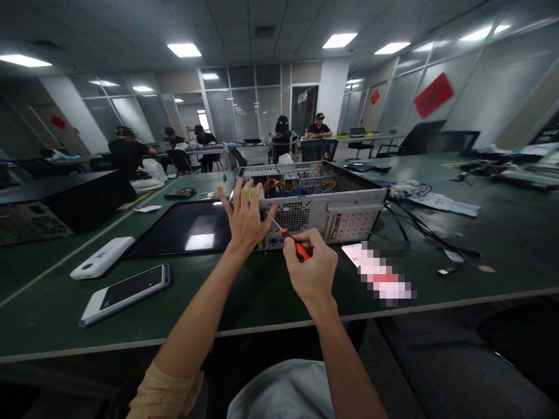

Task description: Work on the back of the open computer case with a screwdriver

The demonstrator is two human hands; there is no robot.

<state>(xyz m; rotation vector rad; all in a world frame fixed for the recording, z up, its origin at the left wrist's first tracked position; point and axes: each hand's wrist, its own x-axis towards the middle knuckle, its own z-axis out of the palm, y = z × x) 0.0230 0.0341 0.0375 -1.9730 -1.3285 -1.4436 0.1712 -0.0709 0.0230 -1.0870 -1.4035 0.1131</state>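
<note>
Head view, computer case: a metal computer case (317,209) stands on the table before the person, its top open on orange wiring (286,186).
Left hand: the left hand (245,216) has its fingers spread apart over the case's left end; a yellow-green patch shows between them, too little to identify.
Right hand: the right hand (312,265) is closed around the orange handle of a screwdriver (301,251), its shaft slanting up to the case's near face.
Screwdriver tip: it lies just beside the left thumb; whether it sits in a screw cannot be told.
Slip risk: a slanted or poorly seated tip could probably skid under pressure, jabbing the thumb or scratching the metal.
Shove risk: uneven pushing might slide the case against the black panel (168,233) lying at its left.
Green table: the table (271,299) also bears a white power bank (102,258), a handheld device (126,294), a pink-screened phone (364,262) and loose black cables (419,233).
Room: ceiling lights (340,41) shine above; several people (320,127) are at desks farther back, near glass partitions (244,110).
</note>
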